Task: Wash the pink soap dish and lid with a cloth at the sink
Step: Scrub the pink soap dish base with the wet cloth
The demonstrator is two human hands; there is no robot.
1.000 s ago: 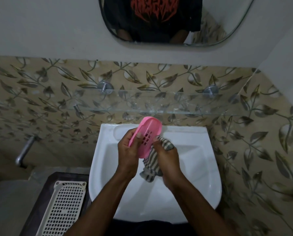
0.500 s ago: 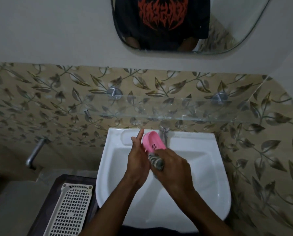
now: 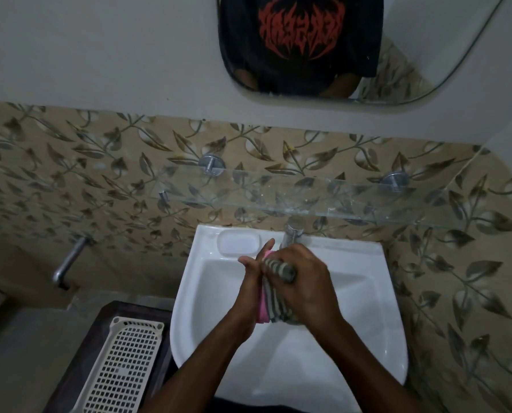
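Over the white sink [image 3: 368, 293], the left hand [image 3: 250, 293] clasps a pink soap dish piece [image 3: 261, 312] edge-on, while the right hand [image 3: 306, 289] presses a striped cloth [image 3: 274, 302] against it, hands together. Scrubbing looks mid-way; whether this is dish or lid is unclear, and the other piece is not in sight.
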